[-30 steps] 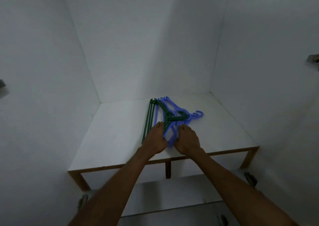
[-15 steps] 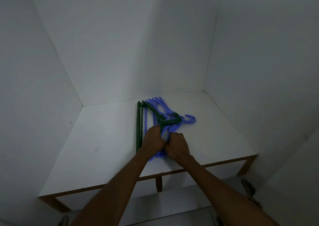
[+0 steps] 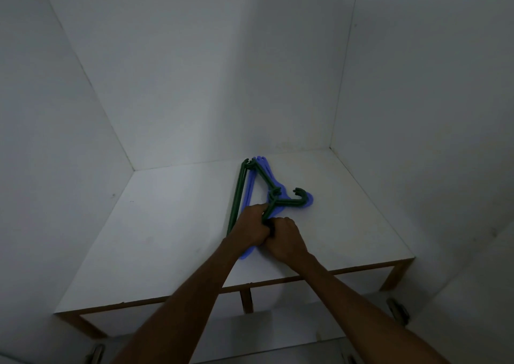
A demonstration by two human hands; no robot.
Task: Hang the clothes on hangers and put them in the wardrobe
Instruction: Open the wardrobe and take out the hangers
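White wardrobe walls close in on the left, far and right sides, dim and bare. Below them a white shelf with a brown wood front edge spans the space, and a lower level shows under it. A stack of hangers lies flat right of the shelf's middle: green hangers on top of blue hangers, hooks pointing right. At the stack's near end, the left hand and right hand meet, fingers curled around a green hanger's arm.
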